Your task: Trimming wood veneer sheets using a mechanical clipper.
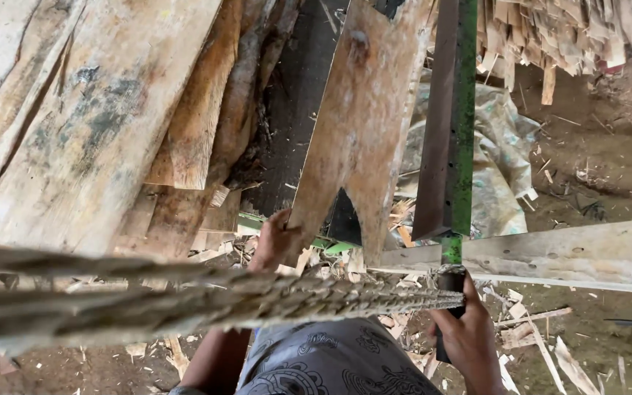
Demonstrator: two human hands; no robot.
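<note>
My left hand (273,243) grips the lower end of a reddish wooden board (363,121) that has a forked, split bottom and leans away from me. My right hand (466,333) is closed around the dark handle of a long green-edged metal blade (453,132), which stands upright just right of the board. The blade's flat side lies close to the board's right edge. A rough, blurred plank (184,303) crosses the view close to the camera and hides part of both arms.
Wide weathered planks (74,132) are stacked at the left. A pale board (565,256) runs across at the right. Split wood pieces (565,33) are piled at the top right. Crumpled plastic sheet (502,157), chips and dirt cover the ground.
</note>
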